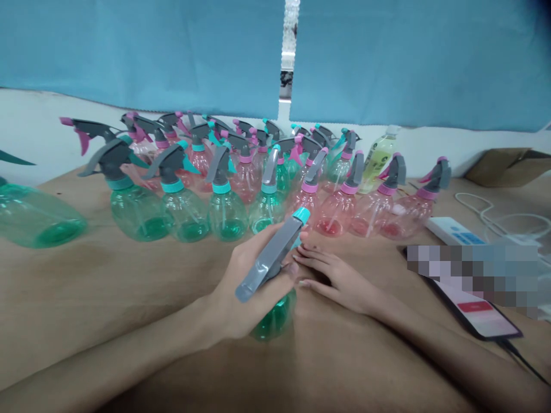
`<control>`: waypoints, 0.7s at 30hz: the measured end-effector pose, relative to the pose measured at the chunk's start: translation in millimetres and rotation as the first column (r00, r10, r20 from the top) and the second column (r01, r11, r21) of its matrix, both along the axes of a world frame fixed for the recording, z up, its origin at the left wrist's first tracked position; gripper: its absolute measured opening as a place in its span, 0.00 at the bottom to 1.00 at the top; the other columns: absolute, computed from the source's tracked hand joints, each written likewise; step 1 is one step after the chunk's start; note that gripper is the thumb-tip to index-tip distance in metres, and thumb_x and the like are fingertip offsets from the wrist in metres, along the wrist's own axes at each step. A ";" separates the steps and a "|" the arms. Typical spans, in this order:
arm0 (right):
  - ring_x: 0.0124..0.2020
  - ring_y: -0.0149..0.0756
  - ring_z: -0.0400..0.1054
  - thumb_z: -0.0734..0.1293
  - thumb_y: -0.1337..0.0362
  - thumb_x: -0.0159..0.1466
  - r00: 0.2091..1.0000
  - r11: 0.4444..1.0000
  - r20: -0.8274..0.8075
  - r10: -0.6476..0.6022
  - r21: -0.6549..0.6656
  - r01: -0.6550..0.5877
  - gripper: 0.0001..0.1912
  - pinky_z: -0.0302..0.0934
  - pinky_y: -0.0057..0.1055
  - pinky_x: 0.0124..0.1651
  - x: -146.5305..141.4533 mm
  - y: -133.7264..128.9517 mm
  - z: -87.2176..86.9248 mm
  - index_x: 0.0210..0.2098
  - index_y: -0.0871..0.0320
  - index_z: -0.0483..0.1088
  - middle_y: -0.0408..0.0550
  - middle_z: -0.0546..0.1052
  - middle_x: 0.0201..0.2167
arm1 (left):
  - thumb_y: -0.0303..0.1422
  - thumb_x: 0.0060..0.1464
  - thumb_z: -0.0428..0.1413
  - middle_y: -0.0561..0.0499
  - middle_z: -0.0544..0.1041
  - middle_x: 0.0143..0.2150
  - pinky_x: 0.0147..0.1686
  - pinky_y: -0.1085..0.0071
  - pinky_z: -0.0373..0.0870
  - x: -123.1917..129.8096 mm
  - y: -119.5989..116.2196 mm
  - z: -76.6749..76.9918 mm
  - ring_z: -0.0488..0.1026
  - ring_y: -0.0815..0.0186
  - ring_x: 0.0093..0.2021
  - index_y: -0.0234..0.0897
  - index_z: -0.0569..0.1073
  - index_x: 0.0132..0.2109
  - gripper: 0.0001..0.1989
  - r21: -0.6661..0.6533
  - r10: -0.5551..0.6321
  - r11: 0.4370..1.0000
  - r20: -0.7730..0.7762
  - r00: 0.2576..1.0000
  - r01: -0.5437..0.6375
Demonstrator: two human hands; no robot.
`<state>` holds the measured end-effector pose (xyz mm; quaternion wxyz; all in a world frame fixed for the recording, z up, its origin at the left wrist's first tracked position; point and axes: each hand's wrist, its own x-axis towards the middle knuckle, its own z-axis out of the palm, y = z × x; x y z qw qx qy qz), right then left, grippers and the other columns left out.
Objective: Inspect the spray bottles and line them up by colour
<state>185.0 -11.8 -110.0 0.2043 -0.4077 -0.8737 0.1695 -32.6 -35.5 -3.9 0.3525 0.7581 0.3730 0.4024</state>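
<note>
My left hand (245,281) is closed around the neck of a green spray bottle (275,318), just under its grey trigger head with a turquoise nozzle. The bottle's clear green body shows below the fingers, near the middle of the table. To the right of it, my right hand (340,278) rests low over the wood with its fingers stretched out towards the bottle and nothing in them. Beyond both hands stands a front row of spray bottles, green ones (185,215) on the left and pink ones (333,215) on the right.
More spray bottles crowd behind the front row. One green bottle (38,218) stands at the far left. A labelled drink bottle (381,158) is at the back. On the right lie a phone (486,315) with a cable, a white box (456,232), white cords and a brown carton (503,166).
</note>
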 end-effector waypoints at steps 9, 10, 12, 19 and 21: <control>0.65 0.45 0.50 0.59 0.48 0.65 1.000 1.000 0.009 -0.005 -0.006 0.005 0.30 0.48 0.50 0.65 -0.3 0.0 0.2 0.63 0.53 0.57 0.49 0.60 0.64 | 0.28 0.48 0.51 0.56 0.67 0.28 0.32 0.69 0.69 -2.5 0.9 1.2 0.66 0.67 0.28 0.41 0.65 0.36 0.06 0.001 -0.006 1.000 -0.040 0.999 0.006; 0.65 0.45 0.50 0.59 0.48 0.65 1.000 1.000 0.010 -0.007 -0.007 0.007 0.30 0.48 0.50 0.65 -0.3 0.0 0.2 0.63 0.53 0.57 0.50 0.60 0.64 | 0.28 0.48 0.51 0.56 0.67 0.28 0.32 0.69 0.69 -2.9 0.9 1.5 0.66 0.67 0.28 0.40 0.65 0.36 0.06 0.004 0.000 1.000 -0.046 0.999 0.000; 0.65 0.45 0.51 0.59 0.48 0.65 1.000 1.000 0.008 -0.009 -0.006 0.009 0.30 0.49 0.50 0.64 -0.4 -0.1 0.6 0.63 0.52 0.57 0.49 0.60 0.64 | 0.28 0.47 0.51 0.56 0.66 0.27 0.31 0.69 0.69 -3.3 1.0 2.0 0.66 0.67 0.27 0.40 0.64 0.35 0.05 0.010 0.012 1.000 -0.055 0.998 -0.011; 0.65 0.44 0.50 0.58 0.47 0.65 0.999 1.000 0.039 -0.006 -0.001 0.006 0.31 0.48 0.49 0.65 -1.1 -0.1 2.6 0.63 0.55 0.57 0.50 0.60 0.64 | 0.28 0.48 0.50 0.54 0.70 0.30 0.33 0.68 0.71 -4.7 2.4 -0.7 0.70 0.65 0.33 0.38 0.68 0.37 0.07 0.060 0.008 0.998 -0.084 0.996 -0.003; 0.66 0.43 0.49 0.58 0.47 0.65 0.999 1.000 0.048 -0.003 -0.007 0.004 0.32 0.47 0.48 0.66 -1.1 0.1 2.7 0.64 0.55 0.55 0.50 0.58 0.64 | 0.28 0.48 0.50 0.54 0.71 0.30 0.32 0.68 0.70 -5.3 2.2 -1.8 0.71 0.64 0.33 0.37 0.68 0.37 0.07 0.075 0.016 0.997 -0.095 0.995 -0.009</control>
